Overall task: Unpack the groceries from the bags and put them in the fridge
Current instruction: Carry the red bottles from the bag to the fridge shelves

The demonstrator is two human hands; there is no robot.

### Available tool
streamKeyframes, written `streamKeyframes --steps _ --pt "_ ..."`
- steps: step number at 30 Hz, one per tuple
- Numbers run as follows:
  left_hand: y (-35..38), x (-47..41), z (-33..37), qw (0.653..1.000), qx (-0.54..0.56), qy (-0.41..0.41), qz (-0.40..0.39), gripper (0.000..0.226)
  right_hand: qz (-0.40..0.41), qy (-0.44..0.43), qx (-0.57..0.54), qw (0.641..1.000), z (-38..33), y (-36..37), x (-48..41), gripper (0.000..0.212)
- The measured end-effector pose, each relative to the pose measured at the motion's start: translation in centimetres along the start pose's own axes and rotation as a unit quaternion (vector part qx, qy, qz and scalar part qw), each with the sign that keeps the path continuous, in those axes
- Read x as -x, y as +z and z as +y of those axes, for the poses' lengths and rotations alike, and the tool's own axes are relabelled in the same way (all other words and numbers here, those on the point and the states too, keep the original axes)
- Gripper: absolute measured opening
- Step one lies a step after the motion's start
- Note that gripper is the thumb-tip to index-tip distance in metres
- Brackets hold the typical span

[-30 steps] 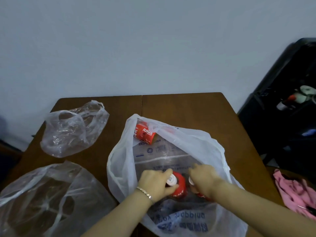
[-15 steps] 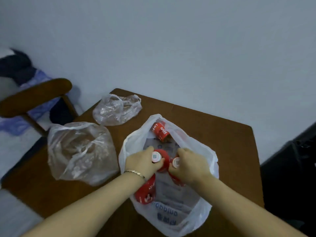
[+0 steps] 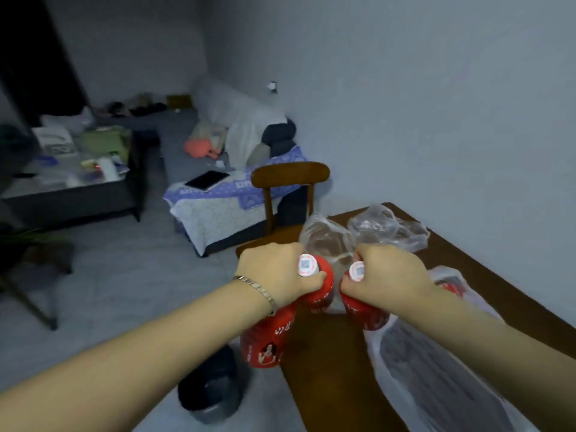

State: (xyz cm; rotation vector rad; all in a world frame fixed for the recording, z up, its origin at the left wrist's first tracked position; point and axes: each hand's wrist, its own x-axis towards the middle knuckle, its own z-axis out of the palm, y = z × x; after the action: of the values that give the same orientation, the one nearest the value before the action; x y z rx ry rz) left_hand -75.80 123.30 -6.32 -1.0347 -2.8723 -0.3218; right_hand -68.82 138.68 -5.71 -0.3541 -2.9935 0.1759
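My left hand [image 3: 274,275] grips two red juice bottles by their necks: one [image 3: 318,285] with a white cap shows beside the thumb, another [image 3: 268,335] hangs lower below the wrist. In my right hand [image 3: 389,275] is a third red bottle [image 3: 364,310], also with a white cap. All three are lifted above the left edge of the brown table [image 3: 330,363]. The white grocery bag [image 3: 436,369] lies flat on the table under my right forearm, with something red [image 3: 448,288] showing inside it.
Two crumpled clear plastic bags [image 3: 389,229] lie at the table's far end. A wooden chair [image 3: 290,179] stands behind the table. A dark round bin [image 3: 212,391] sits on the floor by the table's left edge. A sofa [image 3: 237,188] and low table [image 3: 71,173] lie further left.
Both hands have lifted the red bottles out of the white bag. My view has swung left, from the table and wall toward the room with the sofa.
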Motion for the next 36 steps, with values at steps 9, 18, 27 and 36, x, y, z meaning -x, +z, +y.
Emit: streamKeyframes --steps 9,18,27,36 --pt "-6.5 23.2 -19.8 0.97 -0.075 -0.224 0.059 0.042 -0.009 -0.265 -0.027 0.964 -29.6 2.5 3.3 0.027" --pt "-12.6 51.5 -33.6 0.873 -0.149 -0.458 0.073 0.043 -0.076 -0.516 -0.061 0.851 -60.2 5.8 15.7 0.028" --pt "-18.8 74.6 -40.8 0.711 -0.169 -0.675 0.106 0.047 -0.106 -0.689 -0.113 0.709 -85.3 6.2 30.4 0.027" --pt "-29.3 94.5 -48.6 0.562 -0.226 -0.783 0.143 0.045 -0.113 -0.796 -0.185 0.565 -109.6 2.4 45.0 0.02"
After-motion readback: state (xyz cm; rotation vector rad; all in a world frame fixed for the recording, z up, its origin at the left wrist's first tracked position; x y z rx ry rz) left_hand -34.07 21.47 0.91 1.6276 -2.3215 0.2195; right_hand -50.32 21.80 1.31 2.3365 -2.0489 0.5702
